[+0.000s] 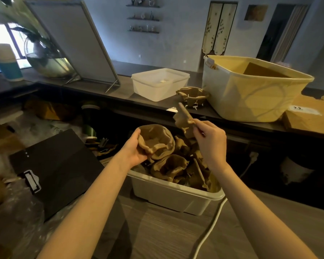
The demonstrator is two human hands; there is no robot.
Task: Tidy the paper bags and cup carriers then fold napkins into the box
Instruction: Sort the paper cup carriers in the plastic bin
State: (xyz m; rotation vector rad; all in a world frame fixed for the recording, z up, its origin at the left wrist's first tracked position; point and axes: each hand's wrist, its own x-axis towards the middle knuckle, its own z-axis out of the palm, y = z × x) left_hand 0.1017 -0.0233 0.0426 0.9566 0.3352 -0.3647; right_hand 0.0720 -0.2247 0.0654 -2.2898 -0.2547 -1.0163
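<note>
A white plastic bin sits on the wooden counter in front of me, heaped with several brown pulp cup carriers. My left hand grips one cup carrier by its left rim, just above the heap. My right hand pinches a second, thinner cup carrier and holds it up edge-on above the bin. Another cup carrier rests on the raised dark shelf behind.
On the shelf stand a small translucent box, a large cream tub with brown card inside, and a cardboard box at right. A framed board leans at left. A black device and a white cable flank the bin.
</note>
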